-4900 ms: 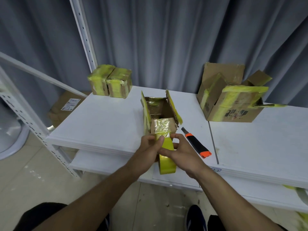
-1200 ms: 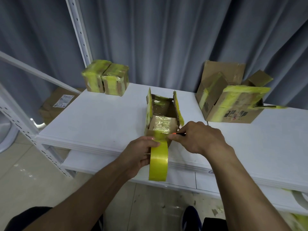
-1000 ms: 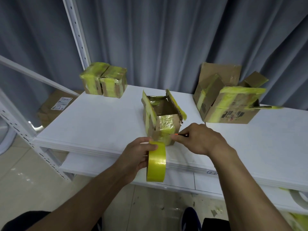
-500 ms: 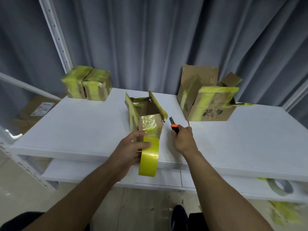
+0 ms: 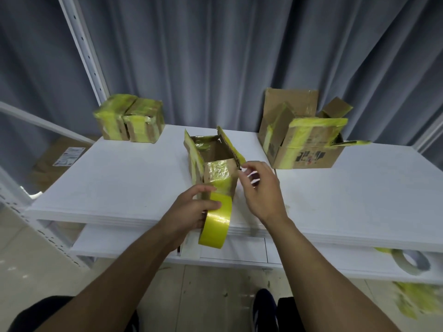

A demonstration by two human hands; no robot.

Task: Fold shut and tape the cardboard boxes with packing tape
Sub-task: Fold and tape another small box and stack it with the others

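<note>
A small cardboard box (image 5: 217, 153) stands in the middle of the white table (image 5: 124, 178), its top open and its two long side flaps upright. Yellow tape covers its near face. My left hand (image 5: 191, 212) grips a roll of yellow packing tape (image 5: 215, 222) just in front of the box, and the roll's top edge meets that taped face. My right hand (image 5: 260, 188) hovers at the box's right side with loosely bent fingers near the right flap (image 5: 231, 146), holding nothing that I can see. The utility knife is out of sight.
A larger open box (image 5: 303, 140) with yellow tape sits at the back right. Two taped boxes (image 5: 130, 121) stand at the back left by a shelf post (image 5: 84, 51). A grey tape roll (image 5: 410, 259) lies on the lower shelf at right. Curtains hang behind.
Half a second ago my right hand held the orange-and-black knife on the table right of the box. Now the hand is lifted to the box's right flap and the knife is gone from view.
</note>
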